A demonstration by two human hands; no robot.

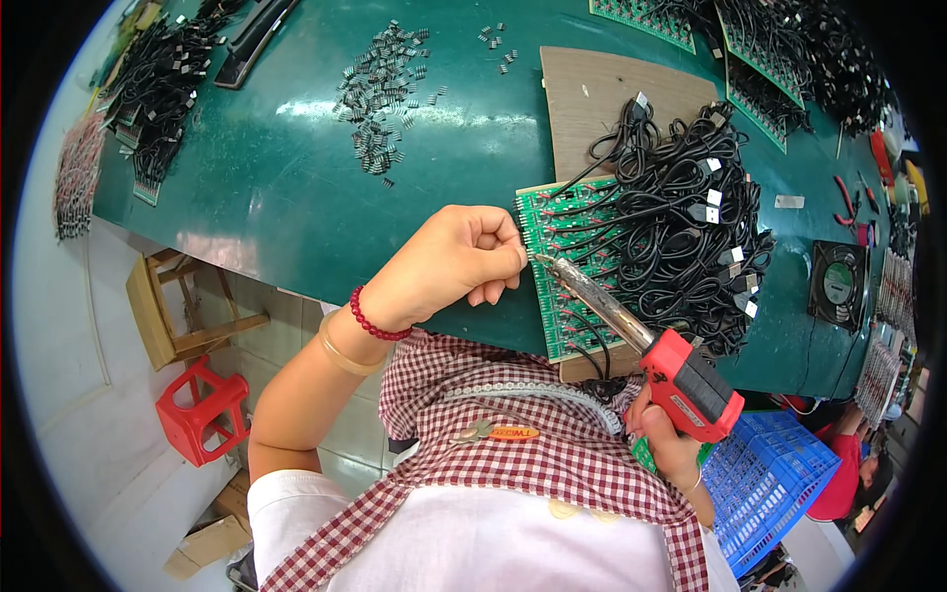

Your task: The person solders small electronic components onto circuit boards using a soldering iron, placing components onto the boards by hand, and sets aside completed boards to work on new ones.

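My left hand is closed in a pinch at the left edge of a green circuit board panel. Whatever sits between its fingertips is too small or hidden to make out. In my right hand is a red and black soldering iron, gripped by its handle. Its metal tip reaches up and left to the board, close to the left fingertips. Black cables with USB plugs run from the panel and lie bundled to its right. A brown wooden board lies beneath panel and cables.
Small black pin parts lie heaped on the green table. More cabled boards are at the far right, with a fan and red-handled pliers nearer. A blue crate stands right, a red stool left.
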